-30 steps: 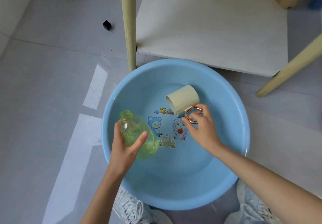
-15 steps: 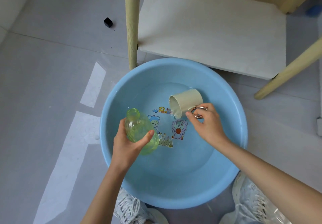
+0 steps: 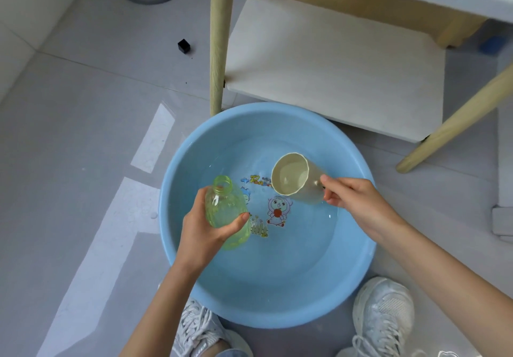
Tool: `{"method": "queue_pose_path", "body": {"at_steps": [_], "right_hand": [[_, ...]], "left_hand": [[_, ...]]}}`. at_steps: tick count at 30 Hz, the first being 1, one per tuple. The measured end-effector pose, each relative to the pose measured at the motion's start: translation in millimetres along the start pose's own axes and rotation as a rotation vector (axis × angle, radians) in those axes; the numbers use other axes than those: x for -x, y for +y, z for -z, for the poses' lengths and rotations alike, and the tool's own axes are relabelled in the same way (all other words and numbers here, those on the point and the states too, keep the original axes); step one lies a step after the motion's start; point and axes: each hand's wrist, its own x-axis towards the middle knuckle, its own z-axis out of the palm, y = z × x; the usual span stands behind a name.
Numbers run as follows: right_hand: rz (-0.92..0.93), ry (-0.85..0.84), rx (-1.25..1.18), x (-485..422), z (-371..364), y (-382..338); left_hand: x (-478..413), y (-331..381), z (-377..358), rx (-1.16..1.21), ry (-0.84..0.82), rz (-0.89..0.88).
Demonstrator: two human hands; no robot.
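Item under inspection: a translucent green plastic bottle [image 3: 226, 212], uncapped, held over the left part of a round blue plastic basin [image 3: 277, 298], neck up and leaning away from the person. The left hand [image 3: 202, 234] is wrapped round the bottle's body, thumb across the near face, fingers behind. To its right a beige plastic cup [image 3: 291, 182] is held tipped, its mouth turned toward the bottle neck but apart from it, and a little water appears to lie inside. The right hand [image 3: 355, 204] pinches the cup at its side, where the handle is largely hidden by the fingers. The basin holds shallow water over a cartoon print [image 3: 277, 211]. Assessment: the bottle is light and thin-walled, likely to dent if squeezed and slippery when wet, so a mid-body hold with moderate pressure suits it. The cup is stiff and best taken at the handle, though it will pull downward as it fills. Surroundings: two white trainers [image 3: 383, 309] at the near rim, a pale wooden table leg [image 3: 218, 40] and a white shelf board [image 3: 333, 59] beyond, and a small black cube [image 3: 183, 46] on the grey floor.
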Motion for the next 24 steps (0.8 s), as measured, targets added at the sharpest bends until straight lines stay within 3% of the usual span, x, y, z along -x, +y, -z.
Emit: {"method": "queue_pose_path", "body": {"at_steps": [10,16,21,24], "right_hand": [[0.107,-0.105,-0.081,29.7,20.1,-33.4],[0.232,-0.153,0.018,54.0,33.6,-56.4],[0.353,-0.111,0.287,71.4,40.7,-75.1],[0.401,-0.103,0.287,77.4,37.6,-83.7]], "left_hand": [[11.6,21.3,-4.0,-0.088,-0.03,-0.071],[15.7,35.9,-2.9,-0.084,-0.029,-0.102],[17.5,39.6,-0.7,-0.156,-0.043,-0.184],[17.8,39.0,0.9,-0.175,-0.055,-0.196]]}}
